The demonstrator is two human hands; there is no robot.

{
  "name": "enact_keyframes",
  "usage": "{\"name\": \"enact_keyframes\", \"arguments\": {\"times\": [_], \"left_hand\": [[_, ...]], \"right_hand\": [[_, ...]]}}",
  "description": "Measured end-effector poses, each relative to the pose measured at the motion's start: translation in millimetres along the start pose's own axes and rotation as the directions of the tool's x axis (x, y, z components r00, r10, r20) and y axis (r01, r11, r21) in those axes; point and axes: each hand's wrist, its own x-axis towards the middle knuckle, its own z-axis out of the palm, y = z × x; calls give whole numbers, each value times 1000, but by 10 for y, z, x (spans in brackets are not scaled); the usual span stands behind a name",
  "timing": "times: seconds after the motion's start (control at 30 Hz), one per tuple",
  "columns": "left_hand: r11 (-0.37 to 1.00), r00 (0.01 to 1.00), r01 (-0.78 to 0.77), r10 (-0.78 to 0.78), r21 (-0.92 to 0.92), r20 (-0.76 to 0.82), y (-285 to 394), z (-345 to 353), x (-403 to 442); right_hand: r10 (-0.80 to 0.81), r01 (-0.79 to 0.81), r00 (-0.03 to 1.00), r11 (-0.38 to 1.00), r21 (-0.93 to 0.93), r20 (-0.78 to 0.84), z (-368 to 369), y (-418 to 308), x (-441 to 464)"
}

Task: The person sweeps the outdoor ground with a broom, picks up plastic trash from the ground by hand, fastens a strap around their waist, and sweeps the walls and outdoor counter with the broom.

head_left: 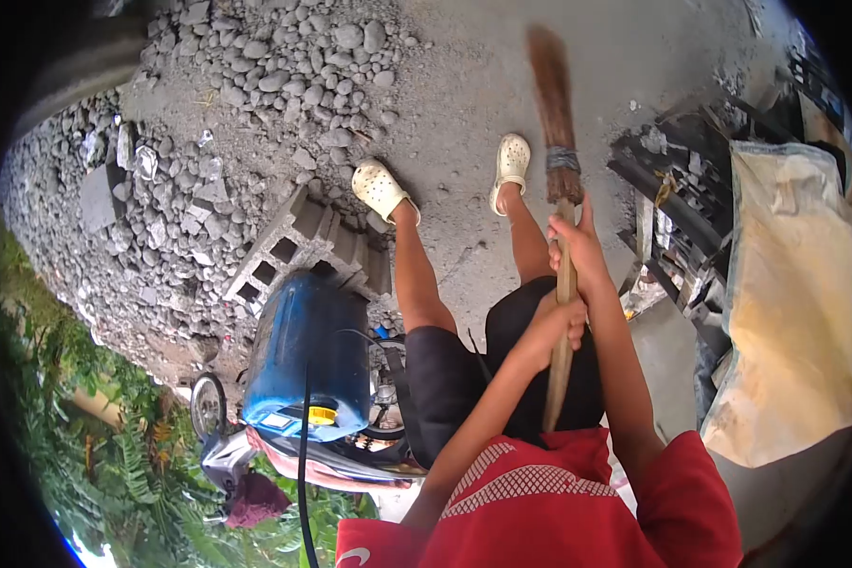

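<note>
A broom with brown bristles and a grey binding points away from the body, its bristle end blurred. My left hand is wrapped around the lower part of its wooden handle. Farther up, my right hand grips the same handle just below the bristle bundle. The handle's near end reaches the red shirt. Bristles hang over the grey ground beyond the pale clogs.
On the left are gravel, concrete hollow blocks, a blue plastic container and a motorcycle near plants. Dark debris and a yellowish sheet lie on the right.
</note>
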Motion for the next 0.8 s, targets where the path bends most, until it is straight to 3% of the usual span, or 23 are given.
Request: {"name": "enact_keyframes", "arguments": {"times": [0.07,0.13,0.2,0.23,0.33,0.37,0.47,0.5,0.6,0.63,0.7,0.73,0.77,0.8], "left_hand": [[994,995,99,-100,50,23,37,-320,286],[934,989,149,-131,325,-75,222,-625,496],[894,953,123,15,431,-302,241,-666,383],[896,929,129,41,425,-367,204,-931,299],[805,935,150,73,574,-347,321,-1164,-183],[657,897,207,168,725,-409,281,-827,-252],[699,868,171,227,694,-442,-62,-482,-129],[647,882,127,274,752,-384,-137,-519,-12],[127,870,251,404,960,-281,-494,-264,235],[18,851,265,467,964,-242,-715,-141,310],[-183,849,210,521,960,-86,-1048,-205,445],[-169,782,254,615,952,-99,-1210,-224,541],[-147,794,267,594,952,-131,-1343,-72,615],[-121,804,281,571,952,-164,-1473,70,672]], "right_hand": [[105,-86,960,993,84,-261,-192,346,344],[176,-138,960,974,179,-216,-313,1020,937],[269,-276,961,945,174,60,-104,1428,1107],[321,-332,943,905,266,85,163,1399,915],[176,-165,984,912,375,3,501,1242,362],[116,-137,990,901,413,75,441,1234,299],[-76,-10,983,887,461,167,125,1393,193],[-161,108,978,933,344,129,7,1557,255],[-81,-46,944,927,371,319,-877,1483,-278],[55,-240,878,910,337,476,-1281,1361,-606],[40,-335,798,859,387,601,-1683,1564,-1170],[-15,-318,813,826,466,582,-1838,1631,-1448],[6,-386,800,770,508,599,-1919,1704,-1672],[-28,-292,872,771,566,488,-1836,1895,-1768]]}}
